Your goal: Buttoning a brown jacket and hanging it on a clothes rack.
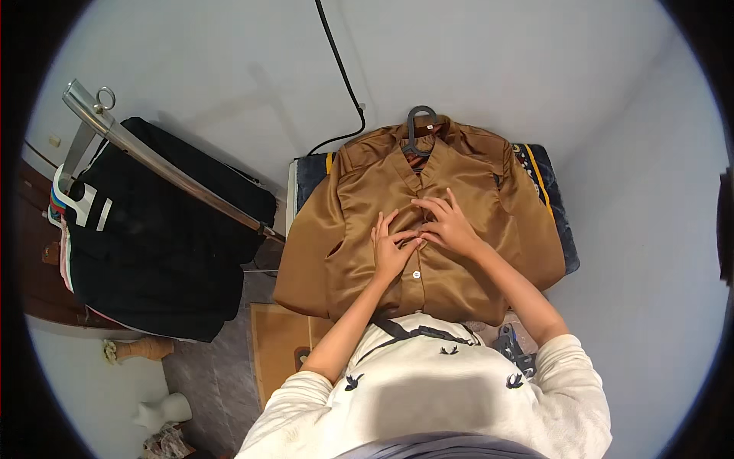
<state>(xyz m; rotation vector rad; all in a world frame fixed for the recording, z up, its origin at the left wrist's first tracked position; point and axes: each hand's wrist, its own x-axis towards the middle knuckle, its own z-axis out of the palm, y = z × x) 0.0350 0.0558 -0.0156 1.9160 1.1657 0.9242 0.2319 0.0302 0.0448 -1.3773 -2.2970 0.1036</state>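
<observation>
A brown satin shirt (466,279) is spread front side up, with a dark hanger (414,130) in its collar and the sleeves out to both sides. My left hand (391,252) pinches the front placket at mid-chest with thumb and forefinger, its other fingers resting on the cloth. Right against it, my right hand (453,229) pinches the same placket edge from the other side, other fingers raised. Whether a button is between the fingertips is hidden. Just below them a white button (417,274) shows on the placket.
Under the shirt lies a dark patterned cloth (564,229). Black garments (168,245) hang at left from a metal rail (176,177). A cardboard piece (275,344) is on the floor, with a white mannequin form (164,411) at lower left. A black cable (336,61) runs down the wall.
</observation>
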